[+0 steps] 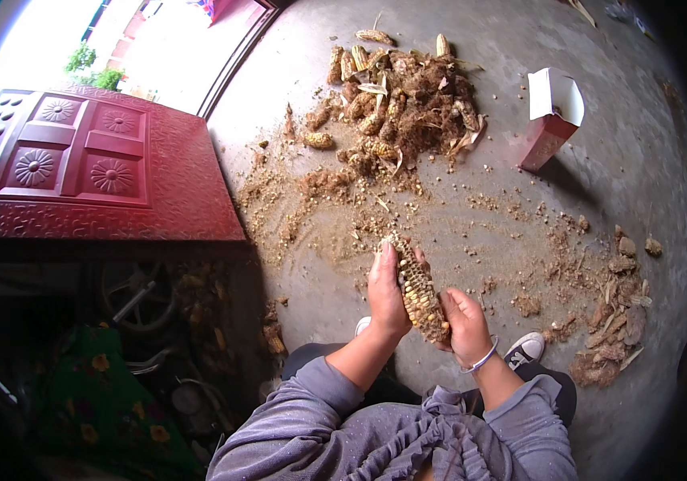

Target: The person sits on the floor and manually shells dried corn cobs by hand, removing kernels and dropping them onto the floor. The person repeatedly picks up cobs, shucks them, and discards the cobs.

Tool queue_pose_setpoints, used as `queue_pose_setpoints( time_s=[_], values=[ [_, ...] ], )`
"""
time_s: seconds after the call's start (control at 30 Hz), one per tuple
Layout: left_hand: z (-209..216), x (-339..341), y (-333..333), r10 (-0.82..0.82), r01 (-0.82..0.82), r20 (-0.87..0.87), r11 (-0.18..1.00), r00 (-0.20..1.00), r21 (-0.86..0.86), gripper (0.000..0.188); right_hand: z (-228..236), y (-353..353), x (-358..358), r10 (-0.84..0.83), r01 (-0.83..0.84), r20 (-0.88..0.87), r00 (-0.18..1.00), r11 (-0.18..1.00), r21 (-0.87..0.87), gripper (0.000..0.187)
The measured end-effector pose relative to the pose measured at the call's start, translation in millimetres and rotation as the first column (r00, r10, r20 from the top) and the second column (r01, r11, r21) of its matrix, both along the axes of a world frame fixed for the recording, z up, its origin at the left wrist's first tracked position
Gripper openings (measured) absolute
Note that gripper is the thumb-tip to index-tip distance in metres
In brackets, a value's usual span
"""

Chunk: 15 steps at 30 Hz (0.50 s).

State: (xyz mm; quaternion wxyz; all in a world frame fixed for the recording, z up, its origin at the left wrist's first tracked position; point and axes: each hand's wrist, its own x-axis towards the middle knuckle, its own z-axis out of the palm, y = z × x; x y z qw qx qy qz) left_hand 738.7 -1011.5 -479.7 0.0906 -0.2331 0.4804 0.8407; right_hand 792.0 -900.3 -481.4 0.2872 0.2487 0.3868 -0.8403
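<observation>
Between my two hands is a dried corn cob (418, 293), held tilted above the floor. Rows of yellow kernels remain along its lower part, while its upper part looks mostly bare. My left hand (388, 293) grips the cob along its left side, with the thumb near the upper end. Around the lower right end my right hand (467, 325) is closed, a pale bracelet on its wrist. Farther off on the floor lies a heap of corn ears (375, 120) mixed with brown corn silk (424, 104) and husk bits.
Loose kernels (279, 232) and chaff are scattered over the concrete floor. An open red box with white flaps (549, 132) stands at the right. Stripped cobs and husks (612, 321) lie lower right. A red panelled door (183, 180) is at the left, with a wheel (135, 297) below it.
</observation>
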Motion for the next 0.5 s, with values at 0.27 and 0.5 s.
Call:
queue_pose_setpoints(
  time_s=[0.27,0.5],
  values=[
    [-13,-5,1,-0.051,0.047,0.02,0.984,0.998,0.17,0.034,-14,-2,-3,-0.152,0.139,-0.121,0.981,0.984,-0.107,0.017],
    [-7,-7,-5,-0.031,0.04,-0.03,0.932,0.999,0.362,0.033,-9,8,-4,-0.023,-0.005,-0.196,0.98,0.99,-0.139,0.029]
  ],
)
